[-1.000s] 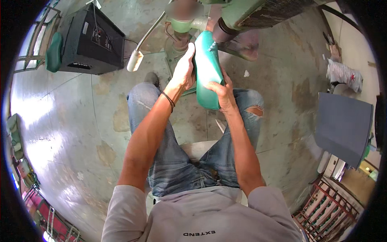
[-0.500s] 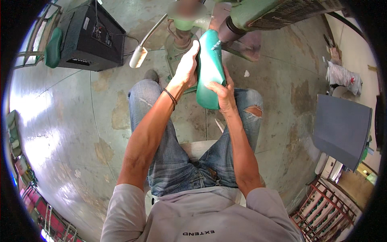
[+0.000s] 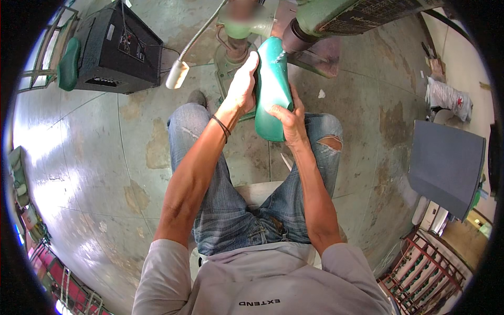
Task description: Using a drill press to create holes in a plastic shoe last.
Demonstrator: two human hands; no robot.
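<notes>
Both hands hold a smooth teal-green shoe last [image 3: 271, 113] out in front of my knees, tilted with its narrow end away from me. My left hand [image 3: 243, 86] grips its left side, thumb laid along the edge; the other fingers are partly hidden behind it. Lower on the right side, my right hand [image 3: 292, 115] clasps it with the thumb across the top. The last's far end meets or sits just beside the dark round head [image 3: 298, 38] of a green machine [image 3: 328, 18]. Small pale marks show on the last there; exact contact is hard to tell.
A gooseneck lamp [image 3: 178, 74] hangs left of my hands. The machine's green base [image 3: 223, 79] stands beyond my knees. A black speaker-like box [image 3: 113, 50] is at far left, a dark grey panel [image 3: 446, 168] at right, and a red rack [image 3: 425, 268] at lower right.
The view shifts very slightly. Both hands keep the same grip, and the shoe last stays at the machine's head with almost no visible movement.
</notes>
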